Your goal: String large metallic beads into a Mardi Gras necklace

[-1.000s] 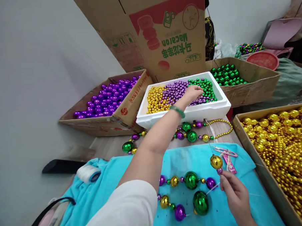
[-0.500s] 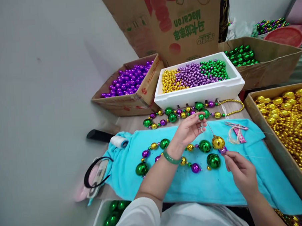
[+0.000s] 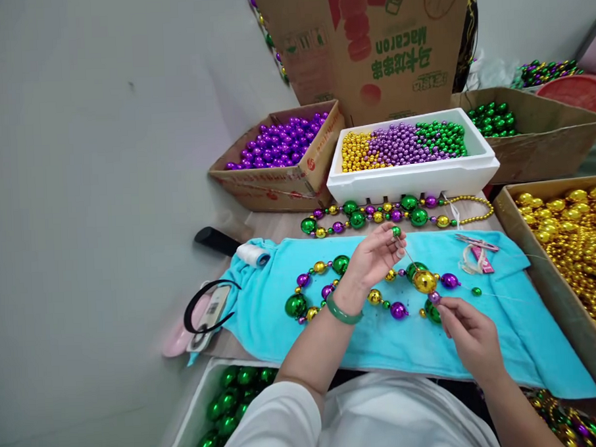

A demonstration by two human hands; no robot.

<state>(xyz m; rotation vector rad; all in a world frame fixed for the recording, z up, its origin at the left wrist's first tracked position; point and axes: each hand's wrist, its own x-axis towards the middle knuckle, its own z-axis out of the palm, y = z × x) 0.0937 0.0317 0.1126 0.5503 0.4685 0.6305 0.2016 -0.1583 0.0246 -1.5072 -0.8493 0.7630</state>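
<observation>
My left hand [image 3: 376, 256] pinches a small green bead [image 3: 396, 232] at the top of a thin needle or thread above the turquoise towel [image 3: 376, 325]. My right hand [image 3: 468, 331] is closed on the strand just below a big gold bead [image 3: 423, 281] and a small purple bead. The half-strung strand of green, gold and purple beads [image 3: 331, 294] curls on the towel under both hands. A green bangle sits on my left wrist.
A finished bead strand [image 3: 386, 214] lies behind the towel. A white foam tray [image 3: 414, 175] holds small gold, purple and green beads. Cardboard boxes hold purple beads [image 3: 279, 145], green beads [image 3: 493, 119] and gold beads [image 3: 570, 238]. Thread spool [image 3: 252, 254] and snips [image 3: 476, 242] rest on the towel.
My left hand came back from the foam tray with a small green bead and now holds it at the needle tip. My right hand stayed on the strand.
</observation>
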